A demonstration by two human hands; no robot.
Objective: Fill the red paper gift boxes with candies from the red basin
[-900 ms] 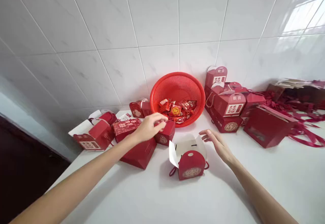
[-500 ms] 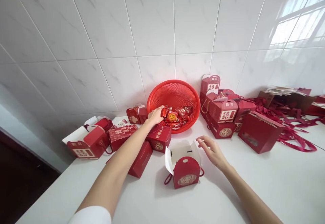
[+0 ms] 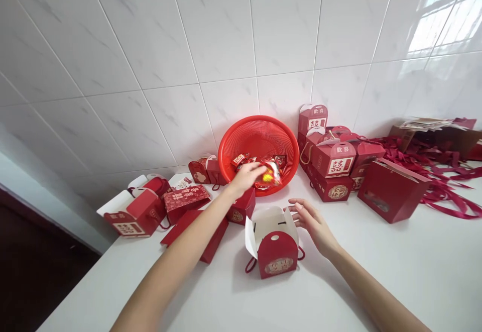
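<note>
A: Head view, the only one. Left hand?

B: Left hand (image 3: 248, 177) pinches a red packet (image 3: 271, 174) over the near side of the red basket (image 3: 259, 138). Blurred; one packet or several, cannot tell. Fingertip hold at one end, probably because a loose wrapper gives easy purchase there.

A: Right hand?

B: Right hand (image 3: 313, 225) loosely spread, nothing seen in it, fingertips at the right side of the open gift box (image 3: 278, 259). Touching or just apart, cannot tell. Well placed, I judge, to steady something that looks light.

A: And the box?

B: Upright on the white table (image 3: 233, 302), in front of the basket, flaps spread. Position seems to suit both hands' reach.

A: Basket?

B: Seems tilted toward the person against the tiled wall (image 3: 222, 30); wrapped sweets (image 3: 238, 160) lie low at the front, presumably easier to grasp.

A: Right margin?

B: Stacked boxes (image 3: 337, 166), then dark red ribbons (image 3: 448, 202). Perhaps kept off the working spot.
</note>
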